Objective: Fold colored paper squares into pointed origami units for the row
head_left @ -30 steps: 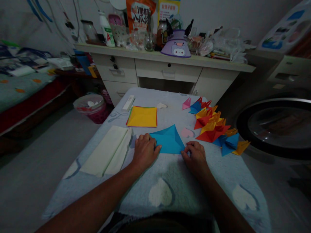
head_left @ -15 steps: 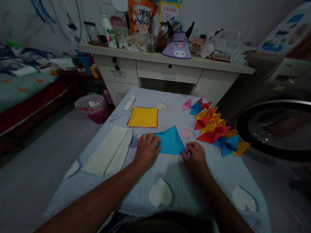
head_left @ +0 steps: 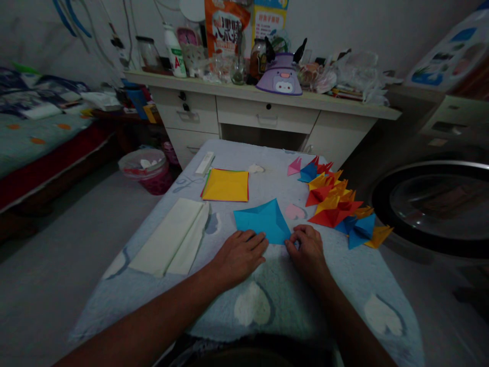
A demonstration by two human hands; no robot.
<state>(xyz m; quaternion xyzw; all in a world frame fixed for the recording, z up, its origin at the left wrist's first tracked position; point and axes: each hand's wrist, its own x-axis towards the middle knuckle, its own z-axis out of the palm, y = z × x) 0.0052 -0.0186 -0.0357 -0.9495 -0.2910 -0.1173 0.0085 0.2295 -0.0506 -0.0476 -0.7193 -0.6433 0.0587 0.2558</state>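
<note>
A blue sheet of origami paper (head_left: 262, 219), creased and partly folded, lies on the cloth-covered table in front of me. My left hand (head_left: 244, 255) rests flat on its near edge, fingers stretched out. With thumb and fingertips, my right hand (head_left: 304, 243) pinches the sheet's near right corner. Beyond the sheet is a stack of square paper (head_left: 226, 185) with a yellow piece on top. Folded paper cranes (head_left: 332, 199) in red, yellow, blue and pink crowd along the table's right side.
A folded pale cloth or paper (head_left: 168, 237) lies at the left, with a small white box (head_left: 205, 163) farther back. A white desk (head_left: 263, 109) loaded with household items stands behind the table. A waste bin (head_left: 147, 171) sits on the floor left; a washing machine (head_left: 439, 137) stands right.
My left hand has moved from the blue paper's left end to its near edge, flattening out and uncovering the left corner. My right hand stays at the right corner.
</note>
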